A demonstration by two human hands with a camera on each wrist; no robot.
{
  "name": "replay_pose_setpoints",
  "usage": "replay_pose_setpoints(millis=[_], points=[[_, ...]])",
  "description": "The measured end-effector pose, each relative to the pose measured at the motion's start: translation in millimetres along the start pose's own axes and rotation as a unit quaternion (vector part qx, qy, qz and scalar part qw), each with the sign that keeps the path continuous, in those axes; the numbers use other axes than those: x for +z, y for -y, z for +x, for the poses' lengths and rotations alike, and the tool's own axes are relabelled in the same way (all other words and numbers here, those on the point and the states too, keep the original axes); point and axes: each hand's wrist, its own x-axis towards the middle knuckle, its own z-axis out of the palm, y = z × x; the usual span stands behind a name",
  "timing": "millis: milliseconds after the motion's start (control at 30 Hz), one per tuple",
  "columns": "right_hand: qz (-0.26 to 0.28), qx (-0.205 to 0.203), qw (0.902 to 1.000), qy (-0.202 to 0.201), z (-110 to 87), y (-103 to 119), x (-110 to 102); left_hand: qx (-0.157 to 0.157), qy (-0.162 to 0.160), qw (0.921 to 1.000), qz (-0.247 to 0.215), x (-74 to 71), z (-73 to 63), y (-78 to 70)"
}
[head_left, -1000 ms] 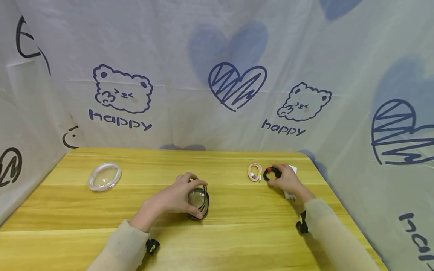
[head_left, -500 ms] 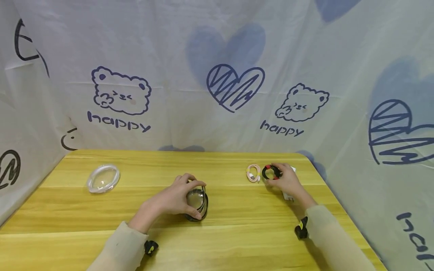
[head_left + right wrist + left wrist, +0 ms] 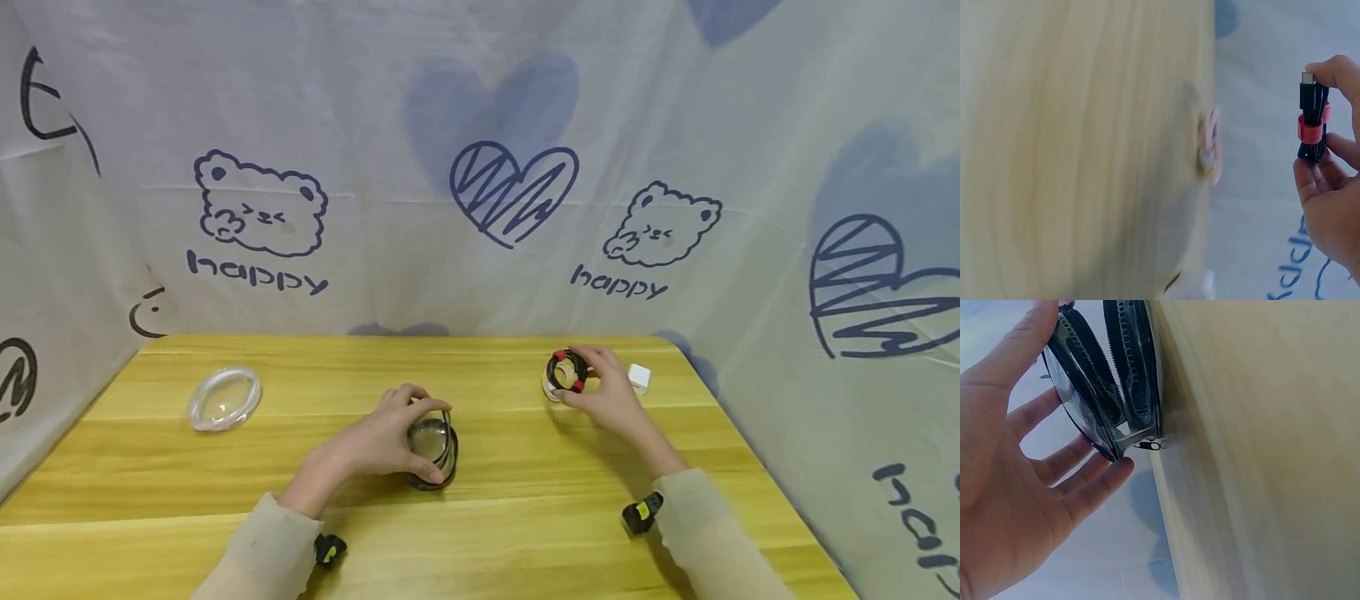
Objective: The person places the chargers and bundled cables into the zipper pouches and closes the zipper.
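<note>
My left hand (image 3: pixel 375 437) holds a round clear zip pouch (image 3: pixel 431 435) with black trim, thumb on the near side and fingers on the far side. In the left wrist view, the pouch's zipper (image 3: pixel 1113 369) is parted and its metal pull (image 3: pixel 1149 445) hangs near the table. My right hand (image 3: pixel 611 400) pinches a coiled black USB cable (image 3: pixel 581 367) with red ties; its metal plug (image 3: pixel 1307 78) shows in the right wrist view. The black coil is raised off the table, overlapping a coiled pink cable (image 3: pixel 551 387) in the head view.
A white charger plug (image 3: pixel 639 377) lies at the back right of the wooden table (image 3: pixel 510 533). Toward the left lies a round clear pouch with white trim (image 3: pixel 251 407). A printed white curtain (image 3: pixel 390 250) rises behind the table and along its sides.
My right hand has lifted the black cable from beside the charger and moved it left over the pink cable, uncovering the charger. My left hand keeps its hold on the pouch.
</note>
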Motion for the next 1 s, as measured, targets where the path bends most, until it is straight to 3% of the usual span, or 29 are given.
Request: replay_pose_setpoints(millis=[300,500,1000], points=[[0.009,-0.037,0.999,0.025,-4.3,38.6,21.8,0.011,-0.005,0.9997,-0.019,-0.8,0.2,2.6],[0.014,-0.083,0.9952,0.051,-5.0,52.8,38.7,0.022,-0.013,0.9993,-0.026,-2.1,0.1,2.6],[-0.019,-0.104,0.9779,0.18,-8.9,75.7,76.5,0.024,-0.021,0.999,-0.032,-2.7,0.6,7.2]])
